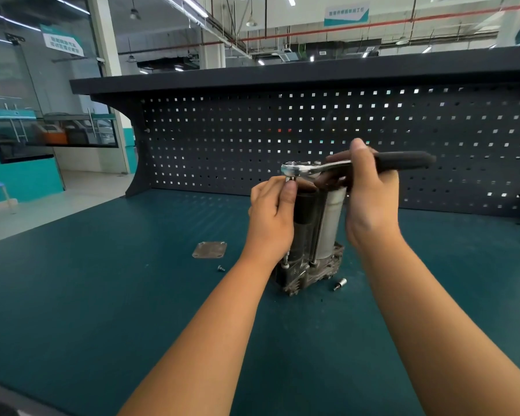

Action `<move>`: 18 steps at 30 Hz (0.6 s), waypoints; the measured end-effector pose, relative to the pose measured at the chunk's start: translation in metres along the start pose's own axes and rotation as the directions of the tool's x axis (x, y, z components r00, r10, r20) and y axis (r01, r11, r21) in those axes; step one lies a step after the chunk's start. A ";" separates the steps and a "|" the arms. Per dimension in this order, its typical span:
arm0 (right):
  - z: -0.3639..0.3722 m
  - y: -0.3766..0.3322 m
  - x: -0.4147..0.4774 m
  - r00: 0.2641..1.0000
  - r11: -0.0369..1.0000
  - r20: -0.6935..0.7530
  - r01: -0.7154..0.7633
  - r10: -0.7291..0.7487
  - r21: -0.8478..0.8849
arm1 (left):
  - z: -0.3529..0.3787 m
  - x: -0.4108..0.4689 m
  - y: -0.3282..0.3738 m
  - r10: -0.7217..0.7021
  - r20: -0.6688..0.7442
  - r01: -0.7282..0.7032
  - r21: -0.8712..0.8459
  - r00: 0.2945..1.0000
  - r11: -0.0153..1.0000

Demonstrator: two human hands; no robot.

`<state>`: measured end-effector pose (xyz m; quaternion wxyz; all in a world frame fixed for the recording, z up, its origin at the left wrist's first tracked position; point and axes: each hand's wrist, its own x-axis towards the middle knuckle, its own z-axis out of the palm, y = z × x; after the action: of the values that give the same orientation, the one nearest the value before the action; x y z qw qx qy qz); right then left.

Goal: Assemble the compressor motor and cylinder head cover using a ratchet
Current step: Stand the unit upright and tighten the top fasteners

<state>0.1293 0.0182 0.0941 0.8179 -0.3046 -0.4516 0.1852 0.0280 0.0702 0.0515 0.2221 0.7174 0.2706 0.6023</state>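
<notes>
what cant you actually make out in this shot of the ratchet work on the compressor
All in the head view:
- The fastener below the socket: covered by the left hand, which pinches the socket.
- Top of the compressor: hidden by both hands and the ratchet.
- Middle of the ratchet handle: wrapped by the right hand.
- Loose screw and bit: too small to tell type.
</notes>
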 end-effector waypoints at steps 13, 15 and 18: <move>0.017 -0.002 -0.021 0.672 0.423 0.240 0.662 -0.700 -0.618 | -0.001 0.001 -0.003 -0.035 0.025 0.037 -0.062 0.999 0.997; 0.018 -0.002 -0.024 0.616 0.370 0.264 0.705 -0.742 -0.605 | 0.003 0.001 -0.006 -0.009 0.021 0.010 -0.036 1.000 0.999; 0.022 0.001 -0.028 0.574 0.309 0.286 0.722 -0.767 -0.620 | 0.005 -0.001 -0.003 -0.048 -0.005 0.047 -0.058 0.999 0.997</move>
<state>0.0958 0.0104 0.0852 0.6493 -0.3429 -0.5474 -0.4016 0.0321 0.0720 0.0478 0.2561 0.7020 0.2707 0.6068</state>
